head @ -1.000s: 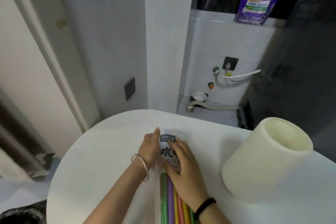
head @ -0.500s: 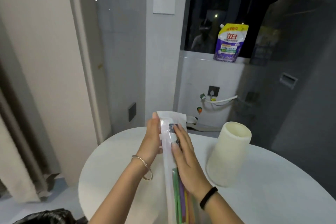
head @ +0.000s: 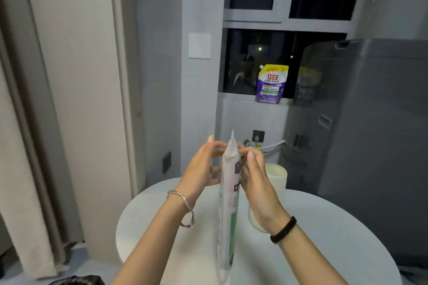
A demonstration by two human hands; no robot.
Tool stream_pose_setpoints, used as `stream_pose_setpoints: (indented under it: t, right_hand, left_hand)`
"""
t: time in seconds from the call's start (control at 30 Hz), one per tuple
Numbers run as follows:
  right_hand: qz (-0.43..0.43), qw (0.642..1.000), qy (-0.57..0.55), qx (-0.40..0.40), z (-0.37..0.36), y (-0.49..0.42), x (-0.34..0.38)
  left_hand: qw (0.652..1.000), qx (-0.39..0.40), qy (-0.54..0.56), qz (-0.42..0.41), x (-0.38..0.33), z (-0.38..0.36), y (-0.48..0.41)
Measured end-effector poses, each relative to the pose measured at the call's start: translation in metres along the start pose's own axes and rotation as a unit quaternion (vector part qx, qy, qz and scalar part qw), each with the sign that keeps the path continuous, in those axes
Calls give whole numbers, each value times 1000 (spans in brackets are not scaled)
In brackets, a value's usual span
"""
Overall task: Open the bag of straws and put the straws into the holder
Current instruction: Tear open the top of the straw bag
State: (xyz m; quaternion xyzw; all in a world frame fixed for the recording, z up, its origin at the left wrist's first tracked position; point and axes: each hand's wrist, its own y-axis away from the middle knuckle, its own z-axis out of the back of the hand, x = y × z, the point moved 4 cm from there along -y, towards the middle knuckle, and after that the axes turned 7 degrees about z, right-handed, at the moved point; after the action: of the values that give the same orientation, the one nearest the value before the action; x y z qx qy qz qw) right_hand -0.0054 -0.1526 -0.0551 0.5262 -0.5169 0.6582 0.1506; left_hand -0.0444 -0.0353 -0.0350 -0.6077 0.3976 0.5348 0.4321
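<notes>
A long clear bag of straws [head: 228,203] stands almost upright over the round white table [head: 324,238], seen edge-on, its sealed top pointing up. My left hand [head: 201,169] grips the bag's upper part from the left, fingers curled around the top. My right hand [head: 252,176] holds the same upper part from the right, fingertips pinching near the top edge. A cream cylindrical holder [head: 276,183] stands upright on the table behind my right hand, partly hidden by it. The coloured straws inside the bag are only faintly visible as green.
A grey washing machine [head: 370,122] stands at the right behind the table. A purple detergent pouch [head: 271,84] sits on the window sill. A curtain [head: 25,146] hangs at the left. A dark object [head: 76,280] shows at the bottom left edge.
The bag has been lifted from lying flat on the table to standing upright, and both hands have risen with it to its top. The camera has tilted up.
</notes>
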Motion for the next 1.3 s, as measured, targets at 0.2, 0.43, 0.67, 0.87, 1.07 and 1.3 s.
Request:
stream_pose_setpoints:
  t: [0.2,0.43,0.67,0.87,1.07,1.3]
  right_hand:
    - [-68,997,11,30,6,14,12]
    - [-85,995,40,26,8,28,12]
    - [-103,994,38,2,12,32,3]
    - [-136,991,-11,-13,18,33,-5]
    - [-144,990,-7,-9,19,32,-4]
    - [-155,988,14,13,19,30,-3]
  left_hand:
    - [999,34,-20,30,12,-11,10]
    - [997,50,-27,55,28,-11,11]
    - [996,54,-46,53,35,-11,11]
    - [996,50,-71,8,39,-19,9]
    - [994,25,-94,-50,34,-29,11]
    - [988,-11,-130,-81,34,-29,12]
